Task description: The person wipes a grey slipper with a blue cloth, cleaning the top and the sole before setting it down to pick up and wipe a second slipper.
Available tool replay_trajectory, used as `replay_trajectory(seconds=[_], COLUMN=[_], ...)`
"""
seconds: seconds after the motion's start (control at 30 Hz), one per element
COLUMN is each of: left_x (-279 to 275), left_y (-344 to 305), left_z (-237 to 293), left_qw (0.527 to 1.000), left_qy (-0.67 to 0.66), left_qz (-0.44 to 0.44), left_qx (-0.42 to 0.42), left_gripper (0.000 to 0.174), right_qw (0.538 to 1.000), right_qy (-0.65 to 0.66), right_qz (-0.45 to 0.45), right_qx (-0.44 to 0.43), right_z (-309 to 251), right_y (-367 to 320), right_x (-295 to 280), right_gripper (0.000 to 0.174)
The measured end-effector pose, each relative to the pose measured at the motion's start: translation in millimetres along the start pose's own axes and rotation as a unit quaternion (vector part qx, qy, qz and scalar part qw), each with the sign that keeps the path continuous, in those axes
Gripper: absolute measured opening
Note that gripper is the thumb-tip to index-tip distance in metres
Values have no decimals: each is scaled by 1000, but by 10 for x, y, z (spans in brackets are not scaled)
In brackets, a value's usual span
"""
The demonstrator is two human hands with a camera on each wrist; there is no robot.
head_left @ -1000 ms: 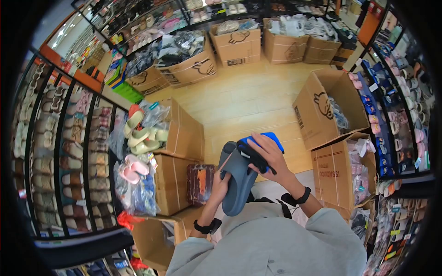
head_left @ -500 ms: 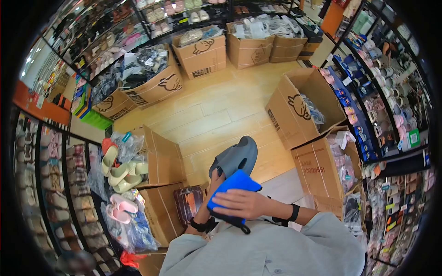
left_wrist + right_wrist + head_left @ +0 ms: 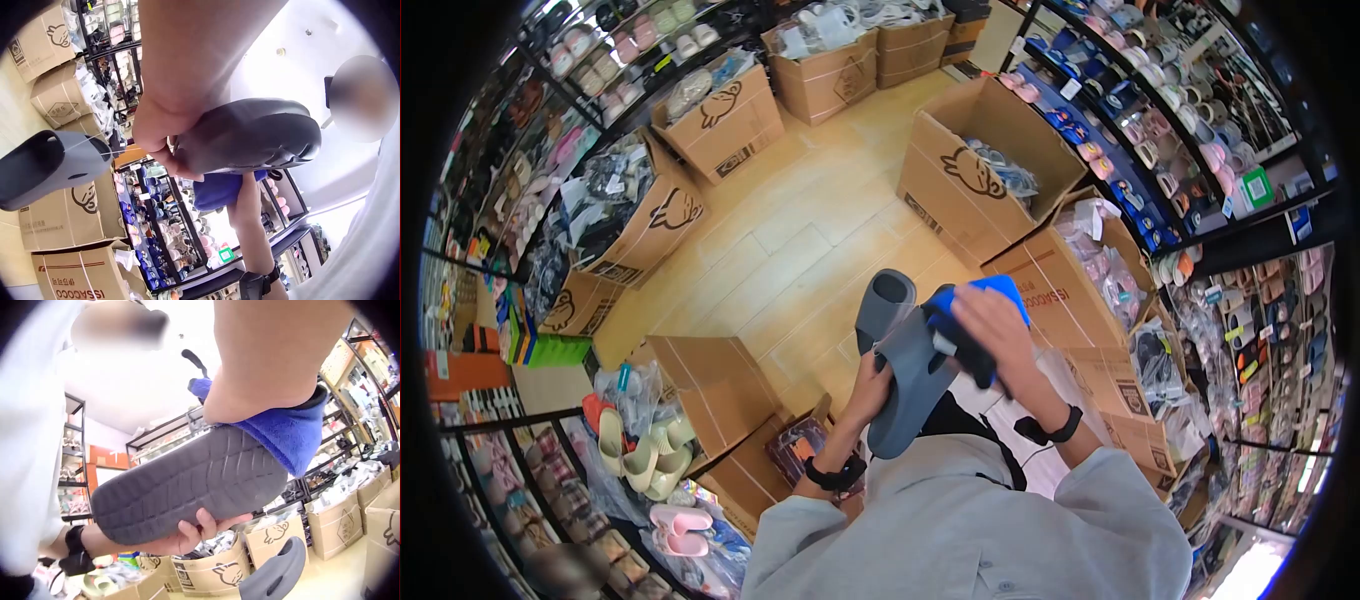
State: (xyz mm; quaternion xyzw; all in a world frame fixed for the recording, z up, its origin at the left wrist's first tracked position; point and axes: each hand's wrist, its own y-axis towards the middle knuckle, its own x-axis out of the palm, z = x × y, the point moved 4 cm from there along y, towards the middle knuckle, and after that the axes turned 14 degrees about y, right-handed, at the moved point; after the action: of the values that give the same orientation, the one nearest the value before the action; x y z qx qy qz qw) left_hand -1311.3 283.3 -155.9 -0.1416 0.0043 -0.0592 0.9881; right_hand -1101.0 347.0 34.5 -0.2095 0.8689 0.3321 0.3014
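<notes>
My left hand [image 3: 868,390] grips a dark grey slide slipper [image 3: 905,400] by its side, in front of the grey shirt. Its ribbed sole [image 3: 181,487] faces the right wrist camera, and left fingertips show along the sole's lower edge. A matching grey slipper [image 3: 75,156] hangs just beyond, with thin clear strands running from it towards the left hand. My right hand [image 3: 998,335] holds a blue plush cloth [image 3: 294,437] with black edging and a black loop. The cloth lies against the toe end of the held slipper in the right wrist view.
Cardboard boxes [image 3: 700,385] of bagged footwear surround the wooden floor [image 3: 770,260]. Pale green slippers [image 3: 645,455] and pink slippers [image 3: 680,530] top the left boxes. An open box [image 3: 960,200] stands at the right. Shoe racks [image 3: 1140,140] line the sides.
The right hand and cloth swung left across the held slipper, then back right to its far end. The slippers turned and turned back. The head view shifted to the right.
</notes>
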Motion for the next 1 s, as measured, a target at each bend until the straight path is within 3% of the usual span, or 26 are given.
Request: replay_trajectory(seconds=[0.1,0.17,0.27,0.5,0.63,0.7,0.8,0.9,1.0], left_x=[103,205,341,733,1084,1277,1516,1721,2083], left_y=[124,226,396,871,1121,1276,1545,1770,1686], left_z=[177,249,318,687,912,863,598,395,900], left_qw=[999,998,997,992,987,986,981,973,983], left_qy=[34,37,61,83,87,79,39,-13,73], left_qz=[-26,-40,-47,-39,-85,-119,-185,-228,-169], left_qx=[-17,-19,-9,85,105,92,37,-25,11], left_gripper=[42,40,37,30,32,32,33,34,37], right_qw=[987,983,992,996,990,984,987,993,989], right_qy=[52,62,-18,-47,-58,-52,-35,-97,-126], right_qz=[68,95,109,80,-32,-67,-78,-22,77], right_qx=[136,143,53,-14,-123,-157,-135,-69,2], right_z=[328,386,256,80,-31,6,161,450,813], right_y=[-34,-71,-61,-152,-344,-481,-624,-836,-1119], right_x=[-180,-254,-303,-508,-521,-519,-780,-1186,-1581], right_gripper=[69,64,62,66,52,53,59,66,58])
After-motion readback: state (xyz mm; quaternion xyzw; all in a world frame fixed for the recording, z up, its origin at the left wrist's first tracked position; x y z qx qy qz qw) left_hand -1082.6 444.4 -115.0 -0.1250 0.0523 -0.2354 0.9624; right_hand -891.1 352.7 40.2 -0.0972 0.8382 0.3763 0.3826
